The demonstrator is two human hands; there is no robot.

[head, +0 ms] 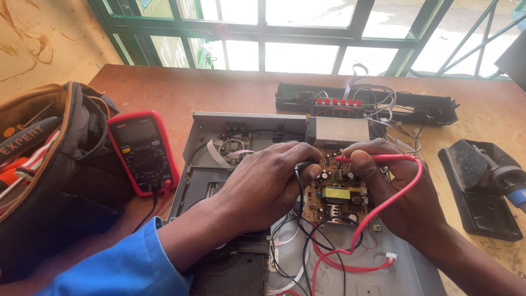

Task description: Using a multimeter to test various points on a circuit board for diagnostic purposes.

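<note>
Red multimeter (143,152), red probe lead (383,203), black probe lead (300,189), blue sleeve (123,263).

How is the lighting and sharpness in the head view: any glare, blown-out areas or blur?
Head view: the green-framed window is blown out white; daylight falls evenly on the brown wooden table; the left hand, right hand and brown circuit board are sharp; the red multimeter's grey screen shows slight glare.
</note>
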